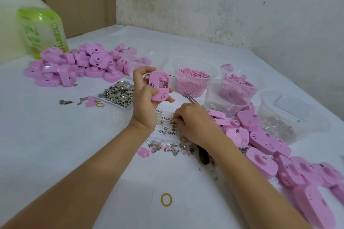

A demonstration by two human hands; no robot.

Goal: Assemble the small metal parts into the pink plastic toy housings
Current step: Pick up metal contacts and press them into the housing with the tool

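Pink housing (161,87) gripped in left hand (144,98); right hand (193,124) pinches tweezers (189,99) over metal parts tray (165,107).

green-labelled jug (41,29) beside cardboard boxes (78,0); yellow rubber band (166,199) lies nearer.

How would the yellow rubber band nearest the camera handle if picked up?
The rubber band is a thin loop lying flat on the table, so probably floppy and very light. Lying that flat, it may be hard to pinch; unlikely to roll.
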